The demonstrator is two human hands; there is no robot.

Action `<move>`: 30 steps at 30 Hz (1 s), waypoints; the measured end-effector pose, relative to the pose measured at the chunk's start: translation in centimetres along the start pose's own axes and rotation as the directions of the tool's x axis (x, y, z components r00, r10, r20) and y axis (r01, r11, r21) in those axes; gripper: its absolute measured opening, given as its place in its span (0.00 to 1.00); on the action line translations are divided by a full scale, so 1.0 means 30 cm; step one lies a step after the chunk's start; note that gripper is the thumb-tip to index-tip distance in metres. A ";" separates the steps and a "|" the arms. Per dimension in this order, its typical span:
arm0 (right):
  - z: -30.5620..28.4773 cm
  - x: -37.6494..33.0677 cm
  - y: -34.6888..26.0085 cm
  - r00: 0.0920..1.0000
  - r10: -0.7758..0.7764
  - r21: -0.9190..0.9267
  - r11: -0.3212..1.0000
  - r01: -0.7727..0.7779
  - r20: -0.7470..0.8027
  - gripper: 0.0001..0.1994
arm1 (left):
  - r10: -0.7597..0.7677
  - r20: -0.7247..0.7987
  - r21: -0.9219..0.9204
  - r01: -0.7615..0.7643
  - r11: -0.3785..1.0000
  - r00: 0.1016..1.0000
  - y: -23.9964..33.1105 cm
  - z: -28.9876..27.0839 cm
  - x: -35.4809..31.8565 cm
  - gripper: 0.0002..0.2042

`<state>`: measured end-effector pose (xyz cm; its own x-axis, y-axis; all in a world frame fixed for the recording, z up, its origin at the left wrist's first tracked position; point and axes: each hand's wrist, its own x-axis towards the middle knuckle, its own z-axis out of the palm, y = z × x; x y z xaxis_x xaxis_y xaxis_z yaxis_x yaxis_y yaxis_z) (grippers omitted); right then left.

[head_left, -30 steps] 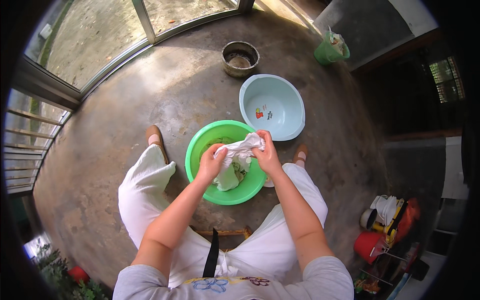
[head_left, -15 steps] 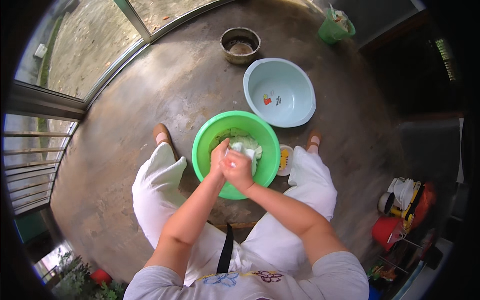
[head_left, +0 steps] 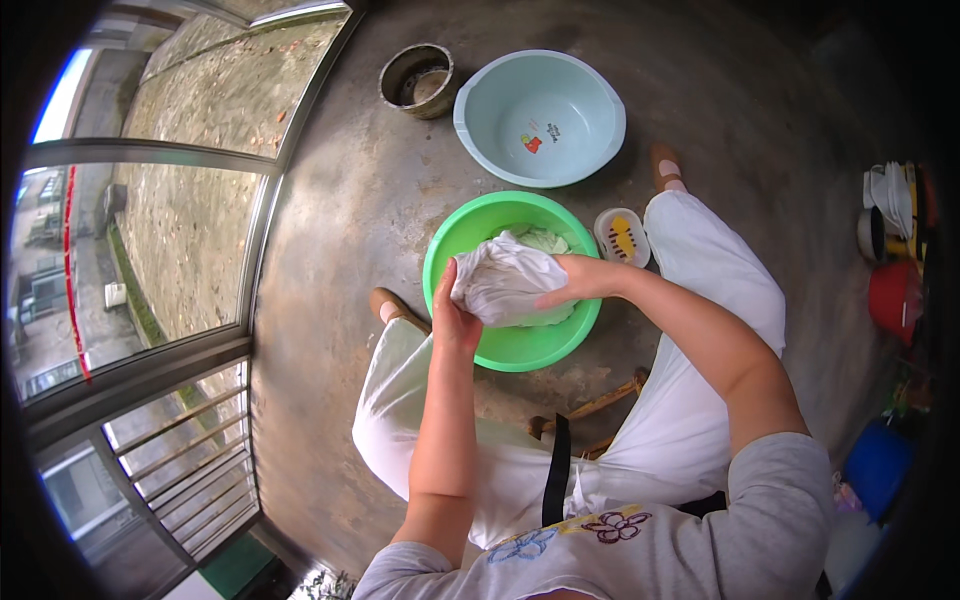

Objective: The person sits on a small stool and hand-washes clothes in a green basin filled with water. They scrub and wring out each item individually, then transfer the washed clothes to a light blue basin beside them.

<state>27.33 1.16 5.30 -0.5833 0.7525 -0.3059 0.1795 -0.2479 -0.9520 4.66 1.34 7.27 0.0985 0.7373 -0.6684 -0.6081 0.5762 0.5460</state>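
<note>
A bright green basin stands on the floor between my feet. Over it I hold a crumpled white cloth, spread between both hands. My left hand grips its left edge, thumb up along the side. At the opposite edge my right hand has its fingers on the cloth. Behind it, pale greenish wet cloth shows inside the basin. How much more lies under the held cloth is hidden.
A pale blue basin stands beyond the green one, beside a worn metal pot. A small white dish with a yellow item sits by my right foot. Glass panels border the left; a red bucket is at right.
My hands were clasped together over the green basin, squeezing white cloth; now they are apart with the cloth spread between them. The view has shifted, showing more of the windows.
</note>
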 end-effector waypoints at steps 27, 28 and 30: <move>-0.076 -0.065 -0.007 0.982 0.111 0.940 0.321 0.112 -0.154 0.26 | 0.438 0.123 0.696 -0.392 0.601 0.891 -0.355 -0.013 0.037 0.09; -0.074 -0.076 0.000 0.971 0.122 0.844 0.524 0.112 -0.204 0.29 | 0.425 0.143 0.733 -0.384 0.561 0.894 -0.314 0.022 0.015 0.10; -0.060 -0.082 0.027 0.956 0.080 0.492 0.868 0.072 -0.282 0.34 | 0.410 0.150 0.559 -0.419 0.715 0.900 -0.270 0.060 -0.018 0.12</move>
<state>30.32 0.21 5.26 -0.3198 0.8716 -0.3716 -0.2763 -0.4610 -0.8433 10.96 -3.10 4.11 -0.0424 0.9525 -0.3017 -0.0355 0.3003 0.9532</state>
